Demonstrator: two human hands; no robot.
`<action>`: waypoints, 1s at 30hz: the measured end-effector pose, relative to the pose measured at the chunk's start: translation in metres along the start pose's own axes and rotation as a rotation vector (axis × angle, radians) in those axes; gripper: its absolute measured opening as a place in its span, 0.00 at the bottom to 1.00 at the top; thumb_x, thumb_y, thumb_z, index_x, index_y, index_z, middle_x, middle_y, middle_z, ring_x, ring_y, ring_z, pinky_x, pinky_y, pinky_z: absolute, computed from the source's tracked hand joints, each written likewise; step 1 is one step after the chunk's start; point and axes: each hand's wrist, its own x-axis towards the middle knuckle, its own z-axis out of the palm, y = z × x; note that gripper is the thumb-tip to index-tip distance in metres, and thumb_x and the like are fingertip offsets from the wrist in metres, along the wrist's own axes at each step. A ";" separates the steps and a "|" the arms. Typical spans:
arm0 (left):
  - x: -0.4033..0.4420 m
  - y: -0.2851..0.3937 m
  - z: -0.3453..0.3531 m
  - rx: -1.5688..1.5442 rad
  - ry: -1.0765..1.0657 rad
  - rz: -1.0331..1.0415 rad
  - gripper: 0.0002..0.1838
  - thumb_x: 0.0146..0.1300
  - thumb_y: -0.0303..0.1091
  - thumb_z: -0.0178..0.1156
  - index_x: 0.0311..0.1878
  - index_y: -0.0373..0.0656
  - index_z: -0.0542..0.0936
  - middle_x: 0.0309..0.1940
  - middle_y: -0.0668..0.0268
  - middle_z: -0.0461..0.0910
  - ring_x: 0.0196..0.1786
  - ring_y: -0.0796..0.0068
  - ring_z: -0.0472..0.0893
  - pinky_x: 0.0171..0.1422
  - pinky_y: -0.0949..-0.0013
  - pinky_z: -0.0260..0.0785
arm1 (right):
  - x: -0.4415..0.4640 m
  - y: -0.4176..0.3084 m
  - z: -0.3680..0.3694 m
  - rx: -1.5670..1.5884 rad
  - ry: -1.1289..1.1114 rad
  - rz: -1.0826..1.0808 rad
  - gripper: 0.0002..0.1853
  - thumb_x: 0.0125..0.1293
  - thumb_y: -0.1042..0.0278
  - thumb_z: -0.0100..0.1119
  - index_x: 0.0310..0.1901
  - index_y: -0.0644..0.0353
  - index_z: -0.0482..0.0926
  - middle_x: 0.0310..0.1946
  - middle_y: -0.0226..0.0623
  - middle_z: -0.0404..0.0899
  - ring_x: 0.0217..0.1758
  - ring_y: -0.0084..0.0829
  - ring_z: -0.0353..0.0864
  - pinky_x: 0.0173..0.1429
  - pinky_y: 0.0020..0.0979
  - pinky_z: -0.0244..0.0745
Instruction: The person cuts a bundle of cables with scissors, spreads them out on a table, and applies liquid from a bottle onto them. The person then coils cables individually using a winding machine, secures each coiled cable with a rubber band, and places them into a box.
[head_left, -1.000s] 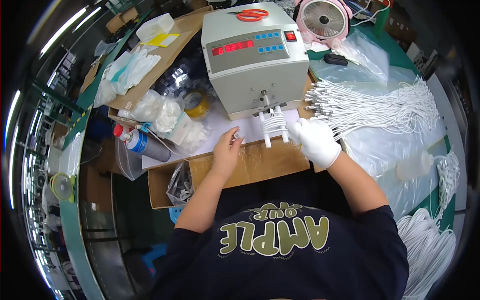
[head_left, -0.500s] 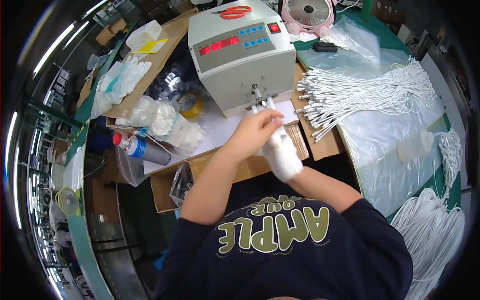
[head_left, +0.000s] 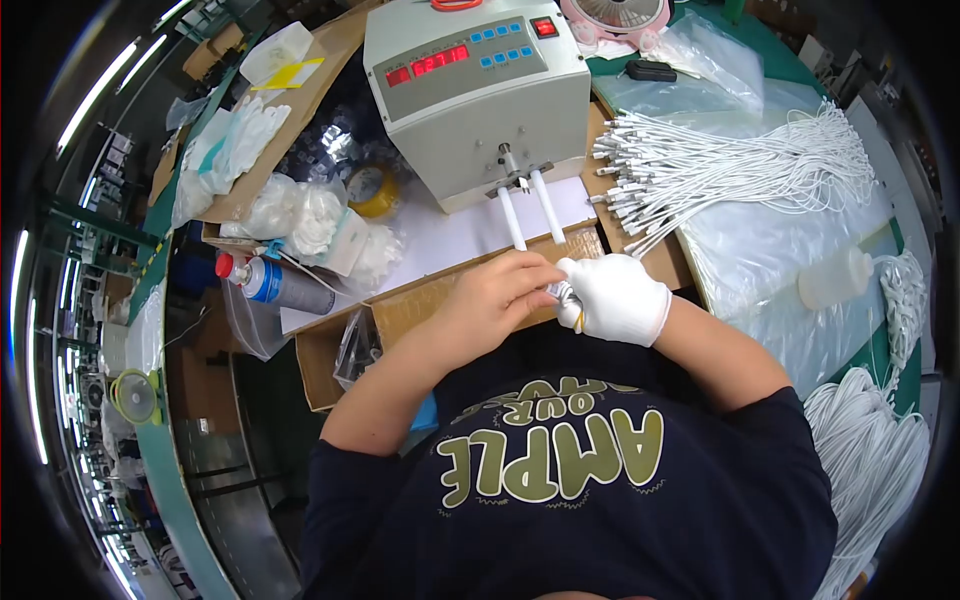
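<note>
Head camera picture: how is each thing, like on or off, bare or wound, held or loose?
Left hand: no glove, fingers bent at the coil
Right hand: gloved, closed on the coil
Coil: held, mostly hidden
Rods: bare, nothing wound on them
Display: lit red
Cables: loose pile
Can: capped
Lights: on
Fan: can't tell if it's spinning

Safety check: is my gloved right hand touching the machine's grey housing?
Apart: head view shows white paper and cardboard between the right hand and grey housing.
</note>
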 end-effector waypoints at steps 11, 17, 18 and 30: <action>-0.022 -0.011 0.021 0.035 0.035 -0.070 0.15 0.60 0.27 0.65 0.51 0.42 0.82 0.48 0.62 0.79 0.46 0.68 0.81 0.49 0.70 0.74 | -0.003 -0.007 0.014 0.334 -0.116 0.097 0.17 0.64 0.51 0.56 0.41 0.58 0.75 0.29 0.48 0.81 0.36 0.50 0.82 0.42 0.45 0.77; -0.033 -0.021 0.042 -0.053 0.201 -0.153 0.16 0.60 0.27 0.65 0.52 0.41 0.81 0.48 0.59 0.79 0.48 0.67 0.81 0.51 0.69 0.74 | 0.002 -0.005 0.027 0.289 -0.110 0.148 0.16 0.62 0.53 0.60 0.42 0.57 0.75 0.31 0.47 0.81 0.38 0.49 0.82 0.43 0.44 0.76; -0.033 -0.023 0.043 -0.094 0.212 -0.172 0.16 0.60 0.27 0.65 0.52 0.41 0.81 0.48 0.58 0.79 0.48 0.66 0.81 0.52 0.68 0.74 | 0.005 -0.006 0.027 0.268 -0.157 0.169 0.16 0.62 0.54 0.61 0.41 0.57 0.75 0.31 0.47 0.81 0.39 0.49 0.82 0.43 0.44 0.76; -0.040 -0.024 0.055 0.181 0.293 0.010 0.14 0.60 0.25 0.64 0.50 0.36 0.78 0.45 0.56 0.80 0.46 0.62 0.81 0.51 0.67 0.74 | 0.008 -0.005 0.029 0.048 -0.132 0.051 0.17 0.61 0.52 0.61 0.41 0.58 0.78 0.29 0.46 0.82 0.35 0.47 0.83 0.38 0.42 0.77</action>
